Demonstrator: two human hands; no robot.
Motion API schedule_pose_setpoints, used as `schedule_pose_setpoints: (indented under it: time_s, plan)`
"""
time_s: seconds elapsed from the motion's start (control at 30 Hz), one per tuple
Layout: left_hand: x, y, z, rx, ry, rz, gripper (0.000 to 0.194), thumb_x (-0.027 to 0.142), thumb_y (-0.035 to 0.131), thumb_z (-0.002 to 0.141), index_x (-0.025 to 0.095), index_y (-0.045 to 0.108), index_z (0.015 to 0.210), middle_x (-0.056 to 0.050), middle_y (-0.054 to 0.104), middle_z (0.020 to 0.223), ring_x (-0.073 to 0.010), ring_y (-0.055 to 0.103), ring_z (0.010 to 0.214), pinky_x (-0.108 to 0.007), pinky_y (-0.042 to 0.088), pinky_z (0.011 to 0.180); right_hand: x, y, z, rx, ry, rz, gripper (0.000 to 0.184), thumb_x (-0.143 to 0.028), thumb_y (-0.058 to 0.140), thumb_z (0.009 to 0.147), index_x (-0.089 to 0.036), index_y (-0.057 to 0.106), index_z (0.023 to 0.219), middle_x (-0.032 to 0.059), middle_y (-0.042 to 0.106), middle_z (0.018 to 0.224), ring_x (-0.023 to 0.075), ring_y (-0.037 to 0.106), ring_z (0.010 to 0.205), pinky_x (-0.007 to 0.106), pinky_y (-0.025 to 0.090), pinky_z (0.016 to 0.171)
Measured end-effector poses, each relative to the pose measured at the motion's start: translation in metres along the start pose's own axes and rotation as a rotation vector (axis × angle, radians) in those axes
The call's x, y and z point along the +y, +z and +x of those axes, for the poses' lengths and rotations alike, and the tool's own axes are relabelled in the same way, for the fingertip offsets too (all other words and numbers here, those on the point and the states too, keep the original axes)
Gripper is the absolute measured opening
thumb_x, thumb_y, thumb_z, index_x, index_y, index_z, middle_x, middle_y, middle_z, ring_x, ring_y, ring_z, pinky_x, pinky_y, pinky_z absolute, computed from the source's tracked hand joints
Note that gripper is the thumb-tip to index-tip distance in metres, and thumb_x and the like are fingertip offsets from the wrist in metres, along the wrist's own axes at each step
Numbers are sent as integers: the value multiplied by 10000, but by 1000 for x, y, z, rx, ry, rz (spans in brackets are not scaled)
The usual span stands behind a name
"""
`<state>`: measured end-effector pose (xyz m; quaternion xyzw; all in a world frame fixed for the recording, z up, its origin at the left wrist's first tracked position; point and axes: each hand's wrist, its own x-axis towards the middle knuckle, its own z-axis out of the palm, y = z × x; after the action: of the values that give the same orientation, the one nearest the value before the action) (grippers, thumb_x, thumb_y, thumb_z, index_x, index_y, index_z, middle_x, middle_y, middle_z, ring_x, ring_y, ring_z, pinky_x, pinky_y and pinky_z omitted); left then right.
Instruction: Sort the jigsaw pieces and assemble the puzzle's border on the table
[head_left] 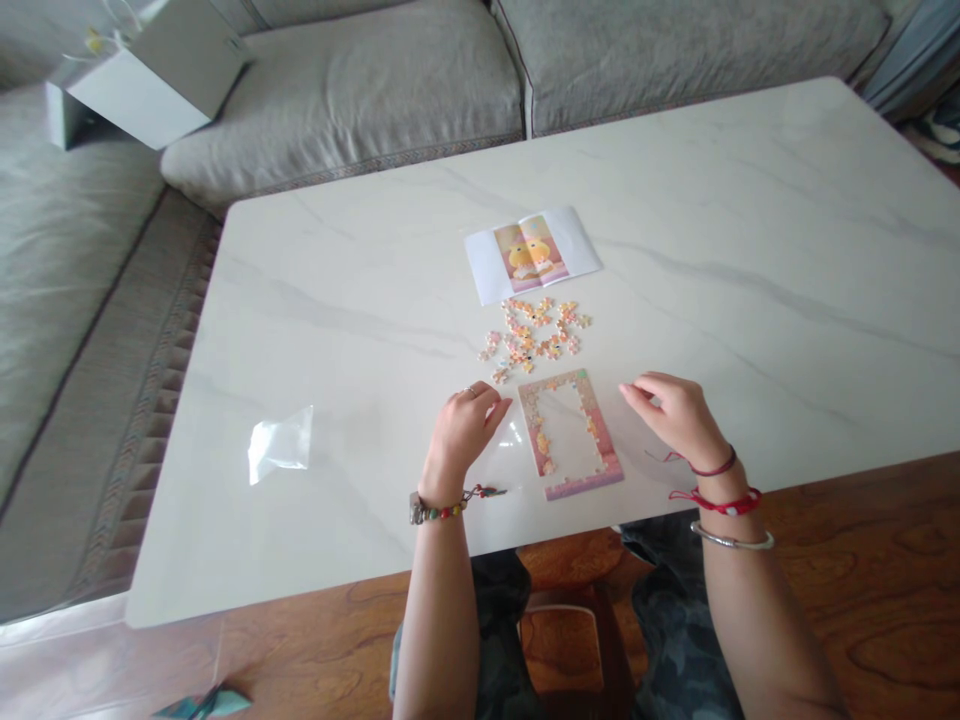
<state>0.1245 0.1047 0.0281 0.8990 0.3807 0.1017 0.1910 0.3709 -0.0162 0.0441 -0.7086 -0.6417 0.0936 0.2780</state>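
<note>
A jigsaw puzzle frame [606, 452] lies near the front edge of the white table, pink and beige, with pieces along the inner border and its middle showing the tabletop. Just left of this frame, my left hand [465, 430] rests with curled fingers and nothing visible in them. My right hand [670, 408] is to the right of the frame, apart from it, its fingers bent in and no object seen at the tips. Beyond the frame is a loose heap of small puzzle pieces [525, 338]. Behind them lies a creased reference picture [480, 268] of two yellow figures.
On the left part of the marble-patterned table [337, 260] lies a clear plastic bag [281, 448]. A grey sofa [390, 75] runs along the far side, with a white box [161, 75] on it. A wooden stool [615, 640] is below the front edge.
</note>
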Motion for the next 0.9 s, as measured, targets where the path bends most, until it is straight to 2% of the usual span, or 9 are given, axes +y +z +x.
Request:
schedule_pose_setpoints:
  time_s: [0.9]
  plan:
    - [1, 1, 1, 10, 11, -1, 255, 320, 403, 851, 176, 557, 707, -35, 578, 765, -116, 530, 643, -240, 400, 605, 0, -1, -1, 10, 4, -3, 329, -256, 442, 811, -194, 297, 523, -35, 343, 494, 91, 310, 488, 234, 271, 501]
